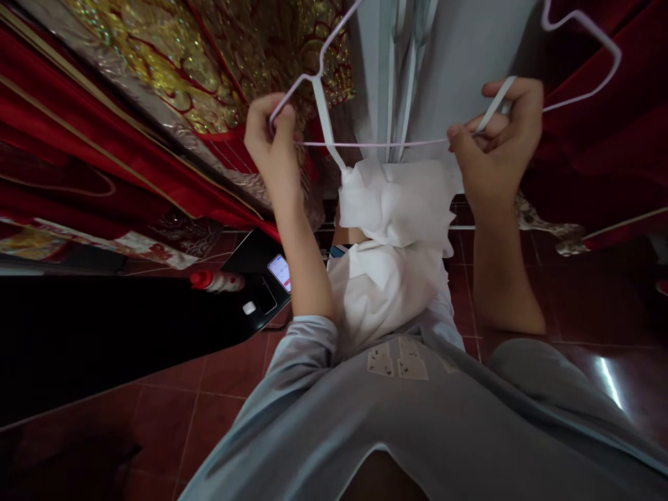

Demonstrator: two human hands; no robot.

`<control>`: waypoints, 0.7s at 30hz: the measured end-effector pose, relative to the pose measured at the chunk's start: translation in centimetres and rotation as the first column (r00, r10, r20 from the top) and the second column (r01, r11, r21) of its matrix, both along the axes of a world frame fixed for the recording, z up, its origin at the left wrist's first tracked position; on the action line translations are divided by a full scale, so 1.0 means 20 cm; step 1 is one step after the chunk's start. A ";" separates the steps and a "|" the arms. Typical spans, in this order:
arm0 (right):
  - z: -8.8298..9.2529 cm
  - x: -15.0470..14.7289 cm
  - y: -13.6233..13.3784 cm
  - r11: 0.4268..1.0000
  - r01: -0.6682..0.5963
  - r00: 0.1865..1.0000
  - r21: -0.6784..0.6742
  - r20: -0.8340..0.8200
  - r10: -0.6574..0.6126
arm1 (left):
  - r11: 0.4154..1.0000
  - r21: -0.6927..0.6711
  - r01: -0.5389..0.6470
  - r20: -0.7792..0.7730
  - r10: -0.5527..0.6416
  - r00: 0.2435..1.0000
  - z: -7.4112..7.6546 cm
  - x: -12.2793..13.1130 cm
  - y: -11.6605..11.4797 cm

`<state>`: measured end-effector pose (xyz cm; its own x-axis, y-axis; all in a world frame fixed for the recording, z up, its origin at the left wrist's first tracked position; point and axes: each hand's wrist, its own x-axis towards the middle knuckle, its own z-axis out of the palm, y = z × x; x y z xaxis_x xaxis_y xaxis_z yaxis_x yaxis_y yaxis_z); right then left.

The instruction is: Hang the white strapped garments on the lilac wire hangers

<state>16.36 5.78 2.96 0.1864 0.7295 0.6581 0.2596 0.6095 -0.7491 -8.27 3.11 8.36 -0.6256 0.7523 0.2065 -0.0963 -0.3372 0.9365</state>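
Between my hands is a pale pink wire hanger (365, 145), its lower bar running nearly level. My left hand (274, 142) is closed around the hanger's left corner. My right hand (501, 136) grips the bar farther right with curled fingers, and a white strap (495, 106) passes over them. Another white strap (324, 115) goes over the hanger's left shoulder at its notch and runs down to a white garment (399, 198) of thin, sheer cloth. The garment hangs bunched below the bar, against my front and lap. The hanger's top is out of view.
Red and gold sequined clothes (209, 62) hang at left, with dark red cloth (616, 153) at right. A black table (130, 327) at left bears a lit phone (280, 272), a white case (249, 307) and a red-capped bottle (216, 280). Red tiles (224, 365) cover the floor.
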 end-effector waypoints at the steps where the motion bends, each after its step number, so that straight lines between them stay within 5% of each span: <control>1: 0.00 -0.01 0.00 0.999 0.010 1.000 0.031 -0.014 -0.010 | 1.000 -0.006 0.015 0.020 -0.015 1.000 -0.02 0.01 -0.01; 6: 0.00 -0.03 0.01 0.996 0.012 0.998 0.086 -0.070 -0.006 | 0.993 -0.029 0.118 0.161 -0.112 0.981 -0.13 0.13 -0.05; 11: 0.05 0.10 0.01 0.983 -0.021 0.960 0.180 -0.273 0.071 | 0.959 0.155 0.236 0.144 -0.258 0.955 -0.22 0.17 -0.03; 17: 0.15 0.43 0.06 0.965 0.187 0.958 0.187 -0.250 -0.137 | 0.975 0.111 0.191 0.055 -0.198 0.979 -0.19 0.10 -0.03; 21: 0.17 0.55 0.14 0.995 0.063 0.987 0.083 -0.153 -0.049 | 0.985 0.032 0.170 0.044 -0.171 0.984 -0.18 0.10 -0.05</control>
